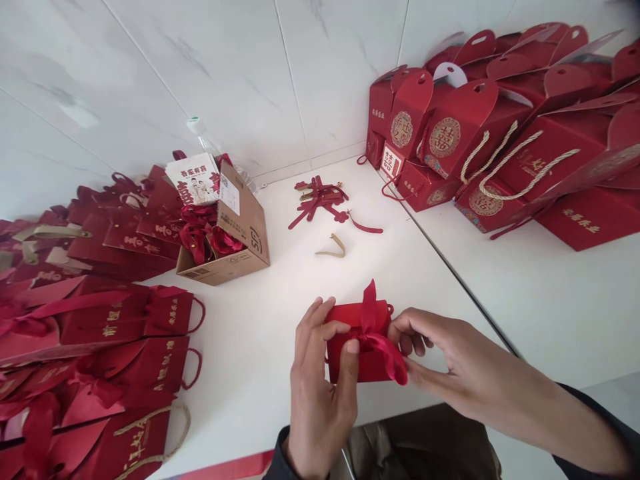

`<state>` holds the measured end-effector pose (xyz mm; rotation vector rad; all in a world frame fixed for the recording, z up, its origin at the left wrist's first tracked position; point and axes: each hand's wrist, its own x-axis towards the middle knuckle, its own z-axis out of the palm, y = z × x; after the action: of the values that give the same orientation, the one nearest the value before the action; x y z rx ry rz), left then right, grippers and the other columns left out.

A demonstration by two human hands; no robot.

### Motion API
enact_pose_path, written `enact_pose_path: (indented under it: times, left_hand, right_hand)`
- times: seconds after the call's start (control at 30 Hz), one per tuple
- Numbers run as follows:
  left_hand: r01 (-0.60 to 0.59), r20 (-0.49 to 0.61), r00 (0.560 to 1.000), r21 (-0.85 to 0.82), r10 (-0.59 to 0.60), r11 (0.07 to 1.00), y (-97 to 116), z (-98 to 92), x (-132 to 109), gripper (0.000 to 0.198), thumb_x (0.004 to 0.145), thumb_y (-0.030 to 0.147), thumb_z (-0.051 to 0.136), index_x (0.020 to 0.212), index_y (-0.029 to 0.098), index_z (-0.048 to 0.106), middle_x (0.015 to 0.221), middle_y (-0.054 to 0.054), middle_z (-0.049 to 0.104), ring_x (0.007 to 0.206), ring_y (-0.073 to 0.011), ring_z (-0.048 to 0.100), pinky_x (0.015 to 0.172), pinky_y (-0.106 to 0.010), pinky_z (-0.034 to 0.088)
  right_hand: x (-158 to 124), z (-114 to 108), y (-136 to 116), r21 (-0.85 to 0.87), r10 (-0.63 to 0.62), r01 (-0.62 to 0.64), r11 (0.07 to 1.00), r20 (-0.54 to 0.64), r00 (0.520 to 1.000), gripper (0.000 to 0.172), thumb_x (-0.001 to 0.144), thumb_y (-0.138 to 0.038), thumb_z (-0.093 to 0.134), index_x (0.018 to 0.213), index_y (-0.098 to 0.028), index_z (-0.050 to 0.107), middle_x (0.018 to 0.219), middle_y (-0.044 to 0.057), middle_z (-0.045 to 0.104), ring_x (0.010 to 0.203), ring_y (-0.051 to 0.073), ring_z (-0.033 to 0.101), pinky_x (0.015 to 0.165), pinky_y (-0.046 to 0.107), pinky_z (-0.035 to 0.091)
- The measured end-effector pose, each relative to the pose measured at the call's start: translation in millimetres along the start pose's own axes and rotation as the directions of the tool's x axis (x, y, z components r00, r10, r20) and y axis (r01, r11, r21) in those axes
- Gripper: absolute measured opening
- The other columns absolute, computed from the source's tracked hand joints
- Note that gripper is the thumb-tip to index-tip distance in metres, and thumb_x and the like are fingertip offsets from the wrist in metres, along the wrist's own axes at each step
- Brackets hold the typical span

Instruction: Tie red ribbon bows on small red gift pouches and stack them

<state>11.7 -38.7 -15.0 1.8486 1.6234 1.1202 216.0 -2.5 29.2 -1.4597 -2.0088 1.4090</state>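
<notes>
A small red gift box is held up near the table's front edge, with a dark-red satin ribbon tied across its front. My left hand grips the box from its left side, the thumb and index finger pressing near the ribbon's knot. On the other side, my right hand has its fingers curled at the box's right edge, thumb and fingertips closed by the ribbon loop. Exactly what those right fingertips pinch is partly hidden. A thin red cord handle shows at the box's upper right corner.
Behind the box lie a beige strap and a pile of dark-red straps. An open cardboard box holds red ribbons and printed cards. Red gift boxes crowd the left and are stacked at the right against the tiled wall.
</notes>
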Motion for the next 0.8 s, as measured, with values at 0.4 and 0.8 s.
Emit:
enact_pose_path:
  times: [0.4, 0.8]
  left_hand:
    - [0.073, 0.059, 0.996, -0.138, -0.065, 0.988, -8, 5.3, -12, 0.007, 0.103, 0.019, 0.049, 0.101, 0.025, 0.051, 0.154, -0.012, 0.053, 0.15, -0.0282, 0.04, 0.112, -0.054, 0.047]
    - [0.039, -0.046, 0.997, -0.308, -0.056, 0.95, -17, 14.6, -12, 0.026, 0.11, 0.028, 0.035, 0.098, 0.025, 0.059, 0.145, -0.007, 0.062, 0.147, -0.0217, 0.046, 0.116, -0.044, 0.042]
  right_hand:
    - [1, 3, 1, -0.013, -0.018, 0.018, 1.0, -0.037, 0.999, 0.029, 0.107, -0.045, 0.04, 0.088, -0.026, 0.053, 0.08, -0.003, 0.064, 0.061, 0.014, 0.05, 0.049, 0.028, 0.032]
    - [-1, 7, 4, -0.011, -0.002, 0.001, 1.0, -0.059, 0.998, 0.032, 0.107, -0.05, 0.037, 0.089, -0.026, 0.05, 0.077, -0.004, 0.058, 0.058, 0.014, 0.042, 0.051, 0.028, 0.032]
